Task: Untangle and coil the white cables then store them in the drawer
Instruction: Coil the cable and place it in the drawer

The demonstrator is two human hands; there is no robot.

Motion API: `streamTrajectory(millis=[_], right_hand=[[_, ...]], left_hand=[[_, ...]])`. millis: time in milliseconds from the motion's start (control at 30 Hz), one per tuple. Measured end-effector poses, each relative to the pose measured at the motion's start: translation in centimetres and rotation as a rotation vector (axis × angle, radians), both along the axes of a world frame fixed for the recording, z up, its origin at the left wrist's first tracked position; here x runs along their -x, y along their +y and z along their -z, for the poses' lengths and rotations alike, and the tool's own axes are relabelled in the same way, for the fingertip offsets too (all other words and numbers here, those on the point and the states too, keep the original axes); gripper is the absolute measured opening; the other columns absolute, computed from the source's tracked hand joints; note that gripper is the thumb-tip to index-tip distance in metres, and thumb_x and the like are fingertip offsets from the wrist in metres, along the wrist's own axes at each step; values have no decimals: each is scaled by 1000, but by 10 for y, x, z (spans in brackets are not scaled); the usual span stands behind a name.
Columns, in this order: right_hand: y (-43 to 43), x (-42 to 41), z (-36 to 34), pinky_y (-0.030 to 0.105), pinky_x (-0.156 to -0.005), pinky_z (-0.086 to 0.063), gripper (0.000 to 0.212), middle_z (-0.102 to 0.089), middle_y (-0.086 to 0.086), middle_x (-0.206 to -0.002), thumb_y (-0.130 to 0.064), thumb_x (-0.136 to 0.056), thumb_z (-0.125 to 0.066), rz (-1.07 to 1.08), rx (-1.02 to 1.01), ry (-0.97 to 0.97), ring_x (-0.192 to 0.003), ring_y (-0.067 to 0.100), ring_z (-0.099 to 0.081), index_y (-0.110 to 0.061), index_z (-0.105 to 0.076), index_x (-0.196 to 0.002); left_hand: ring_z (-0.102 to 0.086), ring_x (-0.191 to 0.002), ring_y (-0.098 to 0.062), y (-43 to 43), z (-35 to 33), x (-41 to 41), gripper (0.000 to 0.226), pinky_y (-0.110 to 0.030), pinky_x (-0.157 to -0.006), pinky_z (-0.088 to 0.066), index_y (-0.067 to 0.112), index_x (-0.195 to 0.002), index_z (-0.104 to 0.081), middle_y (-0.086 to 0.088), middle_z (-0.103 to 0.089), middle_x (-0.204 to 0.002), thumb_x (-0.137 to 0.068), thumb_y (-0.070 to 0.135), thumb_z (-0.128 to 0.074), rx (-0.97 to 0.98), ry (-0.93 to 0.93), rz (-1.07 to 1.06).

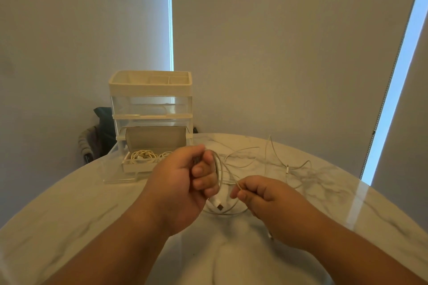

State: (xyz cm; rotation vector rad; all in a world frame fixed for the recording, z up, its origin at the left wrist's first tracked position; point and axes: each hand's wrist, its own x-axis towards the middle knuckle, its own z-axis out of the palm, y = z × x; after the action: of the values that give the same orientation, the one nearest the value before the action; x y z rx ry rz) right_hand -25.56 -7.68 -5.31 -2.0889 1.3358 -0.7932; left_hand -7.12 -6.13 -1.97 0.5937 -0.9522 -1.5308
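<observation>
Two hands work above the marble tabletop (69, 215). Left hand (185, 178): fingers curled tight round several loops of white cable (220, 169), USB plug (218, 205) hanging just below the fist. Right hand (261, 194): thumb and forefinger pinch one strand, other fingers curled. Loose tail (287, 166) lies tangled, far right on the tabletop. Far left: organizer (150, 104), bottom drawer (120, 179) open, coiled cables (143, 155) inside.

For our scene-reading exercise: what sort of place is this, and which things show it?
Probably a room in a home: a round marble-look table beside drawn roller blinds, a small drawer organiser standing on it, and clothing draped just behind.
</observation>
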Motion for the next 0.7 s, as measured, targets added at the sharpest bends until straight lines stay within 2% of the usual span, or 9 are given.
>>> streamTrajectory(millis=[100, 233, 300, 367, 433, 533, 667, 700], right_hand=[[4, -5, 2, 10, -54, -36, 17, -53, -28, -54, -28, -102, -53, -65, -63, 53, -51, -5, -48, -32, -69, -103], [10, -9, -1, 9, -59, -39, 19, -56, -29, -57, -31, -101, -55, -131, -102, 103, -57, -6, -50, -38, -67, -113], [14, -10, -3, 7, -63, -42, 23, -58, -28, -61, -33, -100, -56, -164, -122, 154, -61, -8, -53, -44, -64, -119], [17, -11, -5, 7, -65, -43, 29, -59, -19, -66, -36, -99, -58, -199, -131, 189, -63, -7, -54, -48, -61, -125], [18, -12, -7, 10, -69, -46, 34, -59, -13, -70, -36, -98, -59, -231, -126, 202, -65, -5, -55, -50, -58, -130], [19, -11, -9, 13, -69, -47, 35, -58, -12, -69, -35, -99, -58, -255, -125, 208, -65, -5, -55, -53, -57, -129], [20, -10, -11, 34, -76, -51, 40, -53, -6, -69, -27, -98, -55, -294, -94, 232, -67, 6, -52, -49, -57, -131], [20, -9, -10, 35, -74, -50, 42, -52, -5, -70, -25, -97, -56, -300, -96, 225, -67, 7, -51, -48, -57, -132]], left_hand=[[-29, -48, -11, -2, -2, -2, 13, -28, -53, -30, 10, -75, -54, 2, -31, -58, -81, 18, -45, -16, 99, -43], [-35, -52, -11, -7, 0, -2, 20, -28, -58, -32, 4, -91, -57, 1, -39, -62, -94, 11, -38, -64, 150, -79], [-41, -54, -10, -8, 2, -2, 24, -28, -61, -36, 0, -104, -59, -1, -45, -65, -99, 11, -38, -74, 157, -83], [-51, -60, -11, -8, 2, -2, 27, -27, -66, -46, -3, -113, -60, -4, -55, -69, -101, 10, -41, -66, 163, -83], [-62, -67, -14, -6, 3, -2, 27, -27, -69, -56, -4, -116, -61, -9, -65, -78, -101, 10, -43, -52, 160, -88], [-71, -79, -18, -6, 4, -1, 26, -28, -75, -60, -2, -116, -62, -12, -73, -91, -100, 10, -44, -38, 105, -122], [-74, -93, -21, -5, 4, 6, 23, -28, -83, -59, 2, -114, -63, -13, -75, -102, -97, 6, -47, -35, 39, -154], [-73, -96, -22, -5, 5, 8, 23, -30, -86, -58, 2, -113, -62, -14, -75, -103, -96, 5, -48, -33, 35, -159]])
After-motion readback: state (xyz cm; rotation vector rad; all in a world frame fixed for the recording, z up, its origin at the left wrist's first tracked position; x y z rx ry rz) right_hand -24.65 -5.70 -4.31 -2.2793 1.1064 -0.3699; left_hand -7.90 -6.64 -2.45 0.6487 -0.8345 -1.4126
